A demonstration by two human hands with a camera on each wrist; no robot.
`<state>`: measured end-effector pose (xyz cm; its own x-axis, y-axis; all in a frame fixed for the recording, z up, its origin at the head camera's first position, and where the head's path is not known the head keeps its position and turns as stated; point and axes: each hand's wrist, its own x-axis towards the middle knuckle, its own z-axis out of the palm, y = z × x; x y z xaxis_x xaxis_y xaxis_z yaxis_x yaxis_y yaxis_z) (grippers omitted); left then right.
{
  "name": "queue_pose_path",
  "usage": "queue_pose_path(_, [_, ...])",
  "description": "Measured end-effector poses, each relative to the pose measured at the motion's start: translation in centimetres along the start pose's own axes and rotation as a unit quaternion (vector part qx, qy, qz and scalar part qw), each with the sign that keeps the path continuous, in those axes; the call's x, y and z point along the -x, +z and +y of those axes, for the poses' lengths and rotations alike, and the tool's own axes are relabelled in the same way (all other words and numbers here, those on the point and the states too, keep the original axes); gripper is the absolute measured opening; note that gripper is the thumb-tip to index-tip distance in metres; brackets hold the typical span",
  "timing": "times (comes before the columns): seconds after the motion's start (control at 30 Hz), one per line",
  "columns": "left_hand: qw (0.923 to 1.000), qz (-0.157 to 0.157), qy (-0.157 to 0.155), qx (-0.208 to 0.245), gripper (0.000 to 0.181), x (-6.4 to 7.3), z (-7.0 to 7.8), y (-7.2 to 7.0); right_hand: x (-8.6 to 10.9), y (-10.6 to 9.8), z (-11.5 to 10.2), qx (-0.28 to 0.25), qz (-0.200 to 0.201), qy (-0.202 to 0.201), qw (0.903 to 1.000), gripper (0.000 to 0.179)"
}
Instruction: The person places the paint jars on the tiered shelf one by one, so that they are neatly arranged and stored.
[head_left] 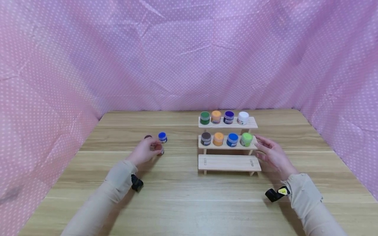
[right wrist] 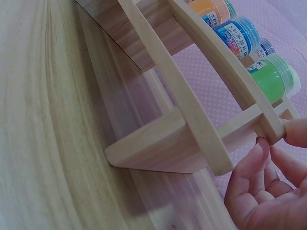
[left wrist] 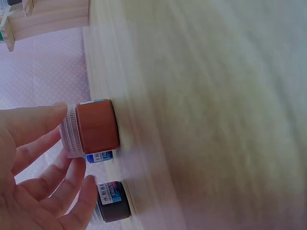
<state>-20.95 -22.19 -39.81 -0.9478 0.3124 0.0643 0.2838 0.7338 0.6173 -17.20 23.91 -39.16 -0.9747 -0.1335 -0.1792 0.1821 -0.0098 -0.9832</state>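
In the left wrist view, my left hand [head_left: 144, 151] pinches a reddish-brown paint jar [left wrist: 98, 125] by its clear ribbed lid, thumb on one side and fingers on the other. The jar's base is right at the tabletop. A blue paint jar [head_left: 162, 137] and a dark paint jar [left wrist: 113, 200] stand close by it. My right hand [head_left: 273, 155] grips the right end of the middle shelf of a three-step wooden rack [head_left: 230, 163], beside a light green paint jar [head_left: 246, 139].
The rack's middle shelf also bears a dark brown jar [head_left: 205, 139], an orange jar [head_left: 218, 139] and a blue jar [head_left: 232, 140]. Green, orange, purple and white jars [head_left: 243, 118] line the top shelf. Pink dotted cloth [head_left: 189, 59] hangs behind the wooden table [head_left: 183, 203].
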Motion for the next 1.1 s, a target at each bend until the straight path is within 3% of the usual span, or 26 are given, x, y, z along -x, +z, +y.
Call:
queue_pose_path(0.33, [0.999, -0.011, -0.022, 0.039, 0.033, 0.6, 0.3, 0.3, 0.0, 0.1, -0.1, -0.011, 0.0, -0.002, 0.9999, 0.073])
queue_pose_path(0.67, [0.9977, -0.013, -0.02, 0.063, 0.035, 1.1, 0.5, 0.7, -0.1, 0.1, 0.0, -0.026, -0.003, -0.007, 0.9996, 0.074])
queue_pose_path(0.9, [0.9973, -0.01, 0.01, 0.072, 0.026, 1.1, 0.3, 0.8, -0.1, 0.1, 0.0, -0.022, -0.005, -0.005, 0.9997, 0.074])
queue_pose_path(1.1, [0.9971, -0.01, 0.007, 0.075, 0.029, 1.2, 0.2, 0.8, -0.1, 0.0, 0.1, 0.0, -0.004, -0.002, 1.0, 0.072])
